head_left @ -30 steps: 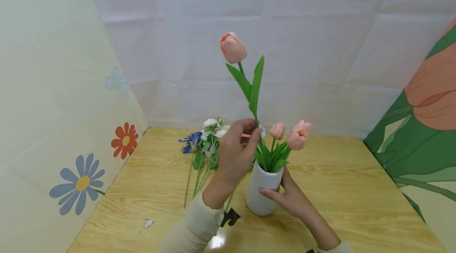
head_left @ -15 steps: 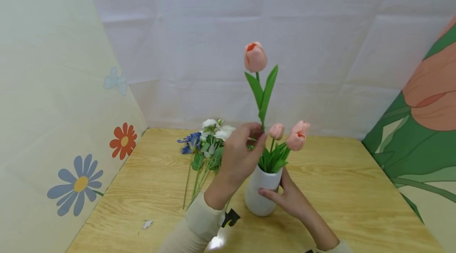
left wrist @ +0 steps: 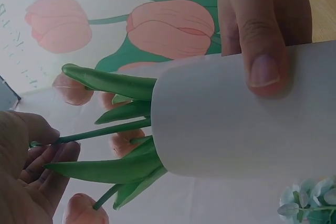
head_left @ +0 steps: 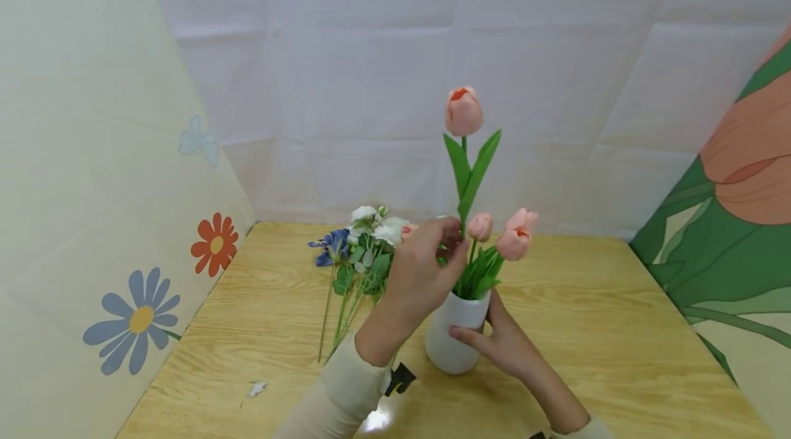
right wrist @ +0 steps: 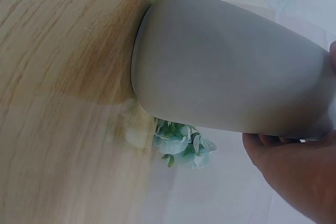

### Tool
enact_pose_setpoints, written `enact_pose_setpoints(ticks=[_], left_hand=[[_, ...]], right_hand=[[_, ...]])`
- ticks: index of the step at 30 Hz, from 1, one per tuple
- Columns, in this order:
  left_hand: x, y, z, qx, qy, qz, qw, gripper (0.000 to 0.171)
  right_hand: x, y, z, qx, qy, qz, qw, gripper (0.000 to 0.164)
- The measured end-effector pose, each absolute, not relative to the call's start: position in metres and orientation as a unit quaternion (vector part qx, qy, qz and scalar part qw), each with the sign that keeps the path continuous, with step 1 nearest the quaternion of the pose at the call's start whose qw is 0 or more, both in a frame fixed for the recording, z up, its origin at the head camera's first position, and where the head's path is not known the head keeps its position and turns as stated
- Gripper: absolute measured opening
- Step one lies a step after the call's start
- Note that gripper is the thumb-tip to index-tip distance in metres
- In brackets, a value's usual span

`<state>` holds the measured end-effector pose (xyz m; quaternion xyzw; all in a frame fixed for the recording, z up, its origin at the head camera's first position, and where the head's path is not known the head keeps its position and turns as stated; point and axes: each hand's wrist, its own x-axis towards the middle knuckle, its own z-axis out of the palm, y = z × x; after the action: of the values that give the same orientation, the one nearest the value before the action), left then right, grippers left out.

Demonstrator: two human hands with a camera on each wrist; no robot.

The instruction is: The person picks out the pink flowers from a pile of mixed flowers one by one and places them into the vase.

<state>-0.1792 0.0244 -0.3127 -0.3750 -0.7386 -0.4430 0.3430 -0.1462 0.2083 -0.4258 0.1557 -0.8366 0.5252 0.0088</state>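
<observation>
My left hand (head_left: 426, 267) pinches the green stem of a pink tulip (head_left: 464, 113) between thumb and fingers, above the white vase (head_left: 454, 336). In the left wrist view that stem (left wrist: 105, 130) runs from the fingertips into the vase's mouth. The flower and its two long leaves (head_left: 472, 174) rise over the hand. Several more pink tulips (head_left: 514, 241) stand in the vase, their leaves crowded at the rim. Low on the right, my right hand (head_left: 509, 346) grips the vase's side, thumb across the front, with the other fingers mostly hidden behind it in the head view.
Left of the vase, white flowers (head_left: 388, 231) and a blue flower (head_left: 332, 246) lie on the wooden table (head_left: 587, 329). A scrap of white (head_left: 257, 389) is near the front left. A white cloth backdrop (head_left: 346, 82) closes off the back, with flower-printed panels at both sides.
The left hand has moved right and slightly down, bringing the tulip lower and over the vase, more upright. The right hand and vase have stayed in place.
</observation>
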Motion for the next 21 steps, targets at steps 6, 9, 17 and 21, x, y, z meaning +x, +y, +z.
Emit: enact_pose_setpoints(ticks=[6,9,17,21], left_hand=[[-0.171,0.027,-0.31,-0.366,-0.758,-0.411,0.35,0.022],[-0.167,0.03,-0.31,-0.356,-0.772,-0.385,0.36,0.023],[-0.163,0.035,-0.313,-0.347,-0.795,-0.35,0.355,0.022],[-0.164,0.035,-0.315,-0.341,-0.806,-0.339,0.345,0.023]], right_hand=[[-0.147,0.209,-0.428,0.171,-0.835,0.523,0.017,0.098],[-0.149,0.21,-0.428,0.172,-0.836,0.521,0.013,0.1],[-0.149,0.21,-0.427,0.184,-0.836,0.516,0.018,0.104],[-0.148,0.21,-0.426,0.179,-0.837,0.517,0.014,0.105]])
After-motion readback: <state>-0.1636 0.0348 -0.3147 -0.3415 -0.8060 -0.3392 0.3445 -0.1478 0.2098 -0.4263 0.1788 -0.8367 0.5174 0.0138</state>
